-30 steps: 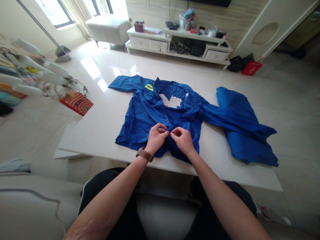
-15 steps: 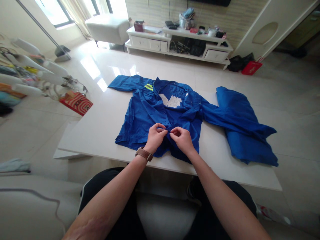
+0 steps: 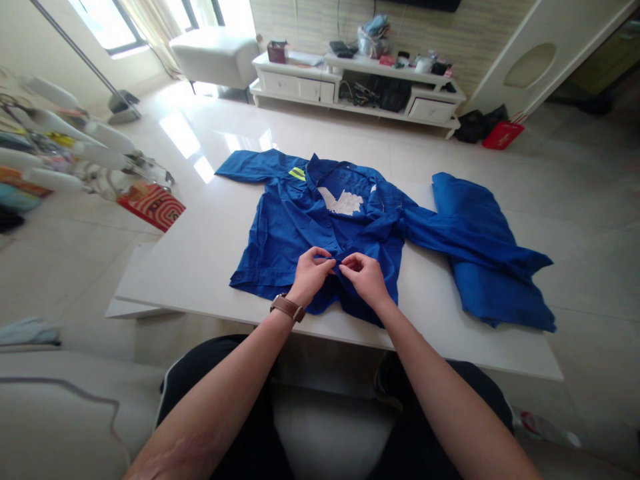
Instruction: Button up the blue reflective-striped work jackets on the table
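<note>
A blue work jacket (image 3: 285, 233) lies spread on the white table (image 3: 185, 267), its collar at the far side and the neck gaping over a white patch inside. My left hand (image 3: 314, 272), with a brown watch on the wrist, pinches the front edge of the jacket near the hem. Close beside it, my right hand (image 3: 364, 275) pinches the other front edge. The fingertips almost meet at the front opening; any button between them is too small to make out. One sleeve stretches left, the other drapes right over a folded blue cloth (image 3: 485, 293).
A red patterned bag (image 3: 153, 207) stands by the table's left end, near a rack with white padded arms (image 3: 100, 157). Across the floor are a low white TV cabinet (image 3: 285, 83) and a pale bench (image 3: 215, 57). A plastic bottle (image 3: 547, 429) lies at lower right.
</note>
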A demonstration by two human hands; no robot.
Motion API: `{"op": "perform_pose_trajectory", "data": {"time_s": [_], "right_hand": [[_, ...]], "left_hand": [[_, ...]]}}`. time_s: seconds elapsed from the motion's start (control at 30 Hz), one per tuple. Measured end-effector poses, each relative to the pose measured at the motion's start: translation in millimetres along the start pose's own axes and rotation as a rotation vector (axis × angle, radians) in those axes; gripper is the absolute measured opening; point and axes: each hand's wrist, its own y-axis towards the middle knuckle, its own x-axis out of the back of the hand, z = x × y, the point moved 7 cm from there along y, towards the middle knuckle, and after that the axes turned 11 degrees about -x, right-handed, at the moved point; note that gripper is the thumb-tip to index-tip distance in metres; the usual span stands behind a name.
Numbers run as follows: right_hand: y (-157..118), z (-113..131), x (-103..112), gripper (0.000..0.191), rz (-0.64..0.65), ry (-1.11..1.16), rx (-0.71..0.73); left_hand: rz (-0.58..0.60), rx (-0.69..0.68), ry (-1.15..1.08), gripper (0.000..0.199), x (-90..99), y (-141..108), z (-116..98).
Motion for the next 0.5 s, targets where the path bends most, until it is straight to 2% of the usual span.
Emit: {"op": "perform_pose_trajectory", "data": {"time_s": [0.27, 0.5], "right_hand": [[0.0, -1.5, 0.1, 0.016, -0.017, -0.002, -0.005], [4.0, -5.3, 0.0, 0.019, -0.013, 0.041, -0.041]], "left_hand": [[0.072, -0.022, -0.010, 0.023, -4.6, -2.3, -2.6], [0.054, -0.033, -0.040, 0.020, -4.9, 0.6, 2.0]]}}
